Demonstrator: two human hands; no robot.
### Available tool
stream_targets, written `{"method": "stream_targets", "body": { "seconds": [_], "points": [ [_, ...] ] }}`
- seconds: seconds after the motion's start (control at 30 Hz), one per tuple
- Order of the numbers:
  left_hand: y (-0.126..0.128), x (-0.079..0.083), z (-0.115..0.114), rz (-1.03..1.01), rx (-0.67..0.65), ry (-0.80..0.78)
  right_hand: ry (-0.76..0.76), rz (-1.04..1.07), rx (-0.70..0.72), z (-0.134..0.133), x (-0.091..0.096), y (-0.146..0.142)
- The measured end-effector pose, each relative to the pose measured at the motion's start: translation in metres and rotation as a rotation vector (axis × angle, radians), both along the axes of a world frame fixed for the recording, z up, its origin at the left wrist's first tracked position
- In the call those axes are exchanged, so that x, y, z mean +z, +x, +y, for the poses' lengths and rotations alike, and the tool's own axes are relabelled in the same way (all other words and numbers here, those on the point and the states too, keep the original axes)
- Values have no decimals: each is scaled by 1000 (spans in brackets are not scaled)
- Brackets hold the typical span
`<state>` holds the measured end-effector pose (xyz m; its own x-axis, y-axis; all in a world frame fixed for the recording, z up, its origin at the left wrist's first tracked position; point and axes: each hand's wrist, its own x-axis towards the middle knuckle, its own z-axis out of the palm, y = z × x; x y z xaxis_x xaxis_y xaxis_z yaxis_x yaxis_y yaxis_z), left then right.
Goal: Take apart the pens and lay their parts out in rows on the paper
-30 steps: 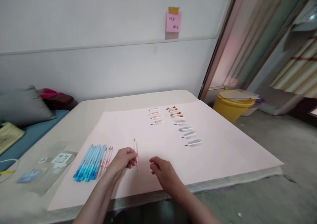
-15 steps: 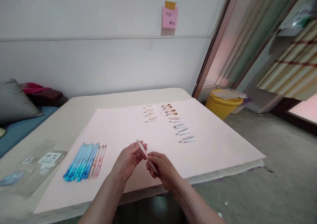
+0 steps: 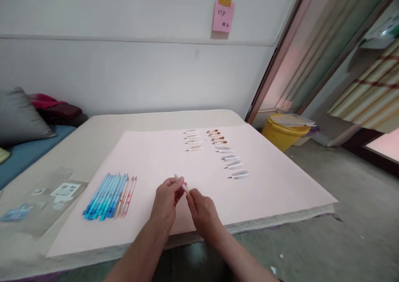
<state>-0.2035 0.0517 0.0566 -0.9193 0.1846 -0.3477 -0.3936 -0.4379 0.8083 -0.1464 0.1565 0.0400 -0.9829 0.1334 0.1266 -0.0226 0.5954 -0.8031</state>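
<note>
A slim white and pinkish pen is held between both hands above the front of the pale pink sheet. My left hand pinches its upper part between thumb and fingers. My right hand closes round the lower end, which its fingers hide. To the left lies a row of blue pens, with a few pink-patterned pens beside them. Farther back rest pen front sections with dark tips and a column of short pieces, some brown-ended, some white and clear.
Clear plastic packaging with labels lies at the table's left. A grey cushion sits beyond it. A yellow bin stands on the floor past the right corner. A pink note is taped to the wall.
My hands have drawn closer round the pen, with the left fingers now pinching it and the right fingers covering its lower end. The whole view has shifted slightly.
</note>
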Motion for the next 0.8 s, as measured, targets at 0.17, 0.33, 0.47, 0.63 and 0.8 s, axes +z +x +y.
{"method": "stream_targets", "body": {
  "seconds": [0.17,0.33,0.47,0.63,0.8],
  "points": [
    [0,5,-4,-54,-97,79,-54,-27,16,5,-3,-1],
    [-2,2,-7,-1,-70,-8,-96,-44,62,9,-3,-2],
    [-4,0,-8,-15,-94,1,-103,-55,54,11,-3,-2],
    [-6,3,-9,-35,-90,4,-117,-71,70,15,-1,-1],
    [-5,4,-9,-81,-68,-65,-118,-69,77,16,-3,-2]
  ]
}}
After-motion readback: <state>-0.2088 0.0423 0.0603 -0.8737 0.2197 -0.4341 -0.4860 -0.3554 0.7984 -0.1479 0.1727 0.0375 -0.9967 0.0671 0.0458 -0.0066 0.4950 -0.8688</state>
